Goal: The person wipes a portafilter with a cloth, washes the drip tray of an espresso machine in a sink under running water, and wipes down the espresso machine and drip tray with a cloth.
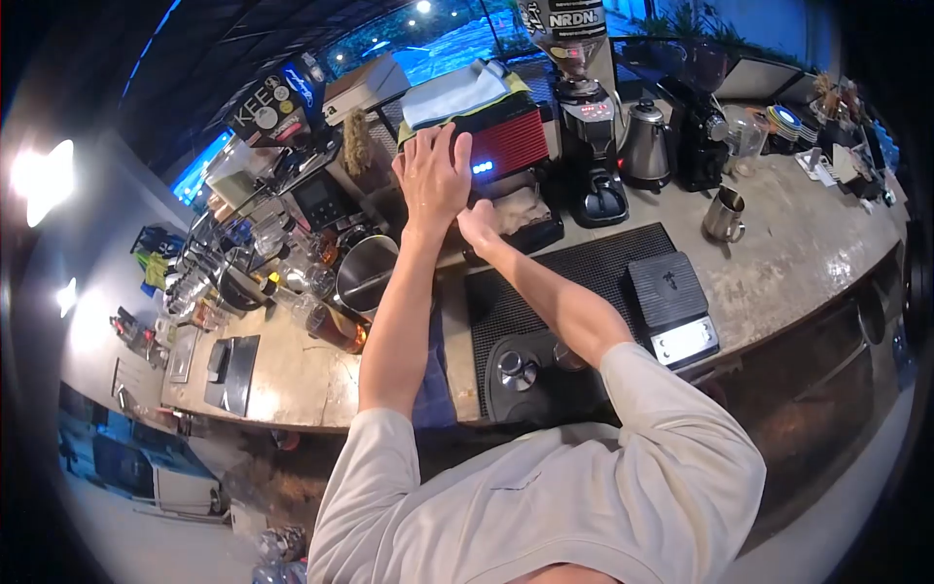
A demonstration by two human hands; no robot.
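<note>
My left hand [434, 180] is raised at the left front corner of the red-fronted espresso machine [520, 142], fingers stretched out and slightly apart. Whether its palm presses on the machine is hidden. Just below and to the right, my right hand [478, 226] is closed low at the machine's front left; what its fingers hold is out of sight behind the hand and wrist. A crumpled brownish cloth [520, 211] lies beside it on the machine's drip tray. Folded light blue cloths [452, 94] rest on top of the machine.
Right of the machine stand a coffee grinder [592, 146], a gooseneck kettle [647, 146] and a steel milk pitcher [724, 216]. A black mat [584, 263] bears a scale [683, 336] and a tamper [516, 370]. Bottles [331, 324] and a metal bin [368, 273] crowd the left.
</note>
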